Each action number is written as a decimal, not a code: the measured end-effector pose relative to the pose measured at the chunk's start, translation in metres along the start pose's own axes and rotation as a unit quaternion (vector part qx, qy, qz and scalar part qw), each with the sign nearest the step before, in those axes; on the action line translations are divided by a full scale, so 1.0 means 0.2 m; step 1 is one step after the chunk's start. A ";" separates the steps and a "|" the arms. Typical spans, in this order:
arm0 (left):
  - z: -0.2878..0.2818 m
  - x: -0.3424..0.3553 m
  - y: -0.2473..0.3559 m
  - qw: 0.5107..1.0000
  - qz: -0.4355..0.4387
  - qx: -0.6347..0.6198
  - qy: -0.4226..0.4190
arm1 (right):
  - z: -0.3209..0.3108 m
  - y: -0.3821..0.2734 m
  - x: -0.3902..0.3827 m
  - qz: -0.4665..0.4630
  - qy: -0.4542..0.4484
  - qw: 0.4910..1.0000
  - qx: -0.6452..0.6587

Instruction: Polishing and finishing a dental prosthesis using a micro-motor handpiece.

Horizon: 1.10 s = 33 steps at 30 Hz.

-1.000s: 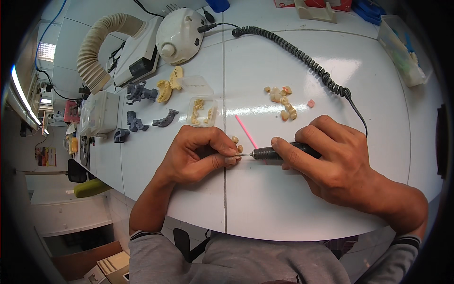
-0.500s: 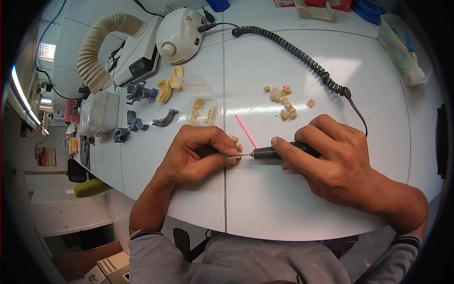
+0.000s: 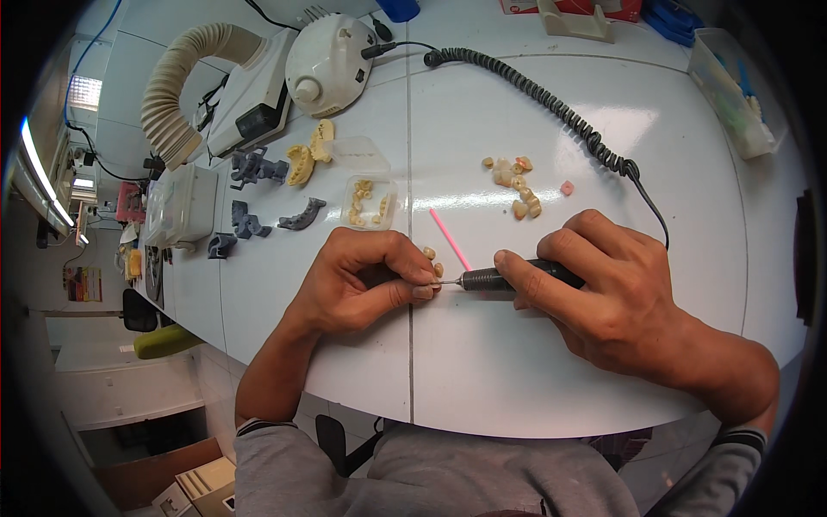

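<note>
Between the thumb and index finger of my left hand (image 3: 366,280) is a small tooth-coloured dental bridge (image 3: 438,269), mostly covered by the fingertips. My right hand (image 3: 594,289) is wrapped round a black rotary handpiece (image 3: 489,279), held almost level and pointing left. Its thin metal bur (image 3: 450,282) reaches the left fingertips at the dental piece; exact contact is too small to make out. A pink stick (image 3: 450,239) lies on the table just beyond the bur. Farther off to the right sits a cluster of tooth-coloured crowns (image 3: 519,182), with a small pink piece (image 3: 567,187) beside it.
A coiled black cord (image 3: 534,93) runs from the white control unit (image 3: 327,67) down behind my right hand. Left of centre are an open clear box (image 3: 369,202) with dental pieces, yellow dental models (image 3: 300,165) and grey models (image 3: 301,214). A ribbed hose (image 3: 168,90) arches at far left.
</note>
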<state>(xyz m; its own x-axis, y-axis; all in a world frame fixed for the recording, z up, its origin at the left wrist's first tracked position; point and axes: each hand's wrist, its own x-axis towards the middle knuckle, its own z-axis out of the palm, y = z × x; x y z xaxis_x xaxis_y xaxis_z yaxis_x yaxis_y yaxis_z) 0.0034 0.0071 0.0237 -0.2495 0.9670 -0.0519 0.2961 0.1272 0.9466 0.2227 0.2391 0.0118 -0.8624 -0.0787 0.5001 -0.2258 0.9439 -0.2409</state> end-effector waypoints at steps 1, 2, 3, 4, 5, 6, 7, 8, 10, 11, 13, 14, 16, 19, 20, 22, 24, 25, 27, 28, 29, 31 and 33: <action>0.00 0.00 0.00 1.000 0.000 0.000 0.000 | 0.00 0.00 0.00 0.000 0.000 1.000 0.000; 0.01 0.00 0.00 1.000 -0.006 -0.009 0.004 | 0.00 0.00 0.00 0.000 0.001 1.000 0.000; 0.01 -0.01 0.00 1.000 -0.013 -0.018 0.008 | 0.00 0.00 0.00 0.000 0.002 1.000 0.000; 0.01 -0.01 0.00 1.000 -0.013 -0.018 0.008 | 0.00 0.00 0.00 0.000 0.002 1.000 0.000; 0.00 -0.01 -0.01 1.000 -0.008 -0.015 0.007 | 0.00 0.00 0.00 0.001 -0.001 1.000 0.005; 0.00 -0.01 -0.01 1.000 -0.003 -0.011 0.007 | 0.00 0.00 0.00 0.002 -0.003 1.000 0.011; 0.01 -0.01 -0.01 1.000 -0.002 -0.011 0.007 | 0.00 0.00 0.00 0.002 -0.003 1.000 0.010; 0.01 -0.01 0.00 1.000 -0.008 -0.018 0.008 | 0.00 0.00 0.00 0.000 0.000 1.000 0.006; 0.01 0.00 0.00 1.000 -0.014 -0.025 0.009 | 0.00 0.00 0.00 -0.003 0.002 1.000 0.002; 0.01 0.00 0.01 1.000 -0.014 -0.022 0.010 | 0.00 0.00 0.00 -0.003 0.003 1.000 0.003; 0.01 -0.01 0.01 1.000 -0.014 -0.019 0.011 | 0.00 0.00 0.00 -0.002 0.003 1.000 0.004; 0.01 -0.01 0.00 1.000 -0.007 -0.012 0.009 | 0.00 0.01 0.00 0.000 -0.002 1.000 0.009; 0.01 0.00 0.00 1.000 0.000 -0.005 0.007 | 0.00 0.01 0.00 0.002 -0.008 1.000 0.015; 0.01 0.00 0.00 1.000 -0.002 0.000 0.004 | 0.00 0.01 0.00 -0.004 0.006 1.000 0.007; 0.00 0.00 -0.01 1.000 0.014 0.006 -0.001 | 0.00 0.01 0.00 -0.008 0.003 1.000 0.011; 0.00 -0.01 -0.01 0.999 0.030 0.012 -0.005 | 0.00 0.02 0.00 -0.011 -0.001 1.000 0.014; 0.00 -0.01 -0.01 1.000 0.008 0.014 0.000 | 0.00 0.01 0.00 -0.014 0.006 1.000 0.014; 0.01 -0.01 -0.01 1.000 0.008 0.014 0.000 | 0.00 0.01 0.00 -0.014 0.005 1.000 0.014; 0.02 -0.01 -0.01 1.000 0.016 0.007 0.015 | 0.00 0.01 0.00 -0.011 0.005 1.000 0.011; 0.02 -0.01 -0.01 1.000 0.016 0.007 0.016 | 0.00 0.01 0.00 -0.011 0.005 1.000 0.011; 0.02 -0.01 -0.02 1.000 0.012 -0.006 0.022 | 0.01 0.01 0.00 -0.008 0.008 1.000 0.011; 0.02 -0.02 -0.02 0.999 0.008 -0.019 0.029 | 0.01 0.01 0.00 -0.005 0.010 1.000 0.010; 0.01 -0.02 -0.03 1.000 0.023 0.006 0.007 | 0.00 0.02 0.00 -0.010 0.002 1.000 0.018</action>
<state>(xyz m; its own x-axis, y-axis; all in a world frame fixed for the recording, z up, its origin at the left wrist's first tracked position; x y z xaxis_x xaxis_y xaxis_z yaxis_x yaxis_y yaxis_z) 0.0038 0.0035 0.0183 -0.2487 0.9686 -0.0036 0.3191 0.0854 0.9439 0.2218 0.2425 0.0108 -0.8556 -0.0965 0.5085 -0.2595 0.9300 -0.2602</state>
